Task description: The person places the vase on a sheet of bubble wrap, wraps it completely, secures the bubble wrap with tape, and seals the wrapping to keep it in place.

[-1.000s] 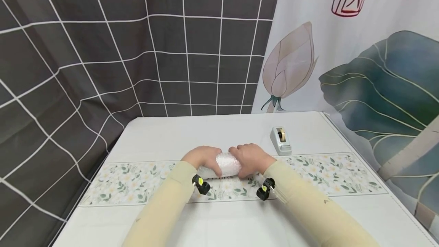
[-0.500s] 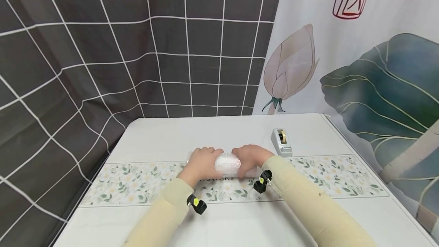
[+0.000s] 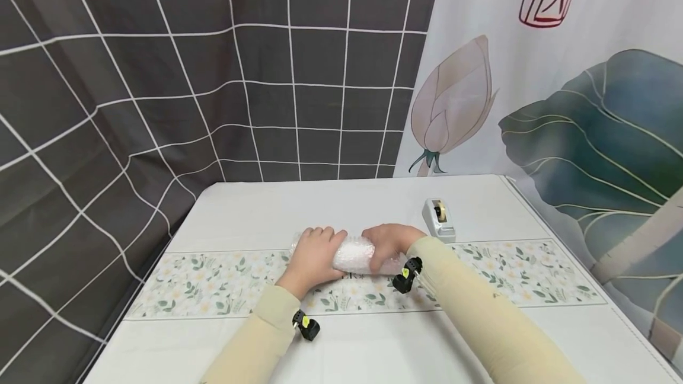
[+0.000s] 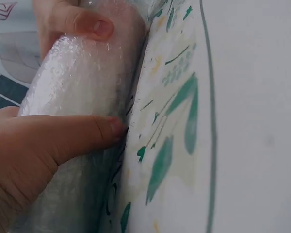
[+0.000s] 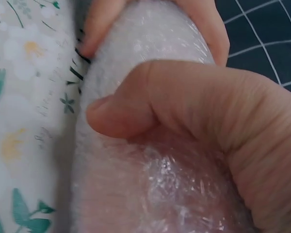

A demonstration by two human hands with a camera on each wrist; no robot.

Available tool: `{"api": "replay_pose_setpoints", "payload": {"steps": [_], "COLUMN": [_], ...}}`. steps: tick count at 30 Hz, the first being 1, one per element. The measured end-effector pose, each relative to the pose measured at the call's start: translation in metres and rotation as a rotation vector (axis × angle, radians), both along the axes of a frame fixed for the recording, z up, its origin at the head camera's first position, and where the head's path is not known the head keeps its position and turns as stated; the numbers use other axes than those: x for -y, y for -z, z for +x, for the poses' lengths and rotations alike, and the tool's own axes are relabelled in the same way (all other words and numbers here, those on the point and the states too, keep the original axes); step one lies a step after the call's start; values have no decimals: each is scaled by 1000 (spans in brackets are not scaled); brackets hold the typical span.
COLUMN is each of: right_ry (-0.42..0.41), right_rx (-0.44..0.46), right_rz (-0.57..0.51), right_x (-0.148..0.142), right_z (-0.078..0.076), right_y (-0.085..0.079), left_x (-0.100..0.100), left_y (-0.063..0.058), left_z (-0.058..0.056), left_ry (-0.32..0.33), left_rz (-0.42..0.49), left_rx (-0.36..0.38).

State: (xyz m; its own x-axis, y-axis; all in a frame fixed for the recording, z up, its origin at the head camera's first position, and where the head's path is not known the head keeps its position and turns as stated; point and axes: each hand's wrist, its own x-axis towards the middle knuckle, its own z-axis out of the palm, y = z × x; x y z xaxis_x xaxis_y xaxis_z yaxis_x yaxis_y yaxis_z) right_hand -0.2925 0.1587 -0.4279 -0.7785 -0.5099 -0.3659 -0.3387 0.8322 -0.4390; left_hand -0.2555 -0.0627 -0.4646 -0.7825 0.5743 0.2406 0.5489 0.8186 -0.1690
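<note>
A whitish roll of bubble wrap (image 3: 353, 255) lies crosswise on the flowered band of the tabletop, its clear plastic shiny and crinkled. My left hand (image 3: 316, 255) grips it left of the middle, fingers over the far side and thumb along the near side. Around its right part curls my right hand (image 3: 389, 245), thumb bent on the near face. In the left wrist view the left thumb (image 4: 87, 136) reaches across the roll down to the cloth. The right wrist view shows the right thumb (image 5: 121, 114) pressing the plastic. The fingers behind the roll are mostly hidden.
A pale grey tape dispenser (image 3: 439, 221) with a tape roll stands behind and right of the right hand. The white table (image 3: 256, 212) meets a dark gridded curtain (image 3: 315, 105) at the back and left. A lotus-print curtain (image 3: 480, 135) hangs at the right.
My left hand has let its arched hold go and now lies farther over the roll's left part, fingers pointing away. The right hand has shifted slightly, and more plastic shows beneath it.
</note>
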Motion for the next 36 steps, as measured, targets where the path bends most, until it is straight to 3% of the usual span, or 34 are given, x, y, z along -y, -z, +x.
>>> {"api": "replay_pose_setpoints", "payload": {"steps": [4,7,11,17,23,27,30,32,34,36], "right_ry": [-54,-121,-157,-141,-163,-153,-111,-38,78,216], "right_rx": [-174,-343,-504,-656,-849,-875,-820,-782,-760,-794], "right_rz": [69,87,67,66,122,60,-63,-173,-285,-375], "right_x": [-2,-4,-9,-18,-21,-22,-32,-43,-60,-80], "right_z": [9,16,24,31,29,24,20,19,19,18], "right_y": [-1,0,3,11,28,28,26,28,33,40], "left_x": [-2,-4,-6,-7,-5,-5,-5,-6,-7,-8], "left_y": [2,0,-1,0,-4,-7,-9,-9,-8,-6], "left_z": [-2,-4,-9,-20,-25,-27,-29,-29,-28,-28], "left_ry": [3,-7,-16,-52,-52,-68,-83,-88,-93,-99], "left_rz": [-13,-20,-18,22,55,54,63,73,77,74], "left_rx": [-25,0,35,82,103,116,116,113,111,109]}}
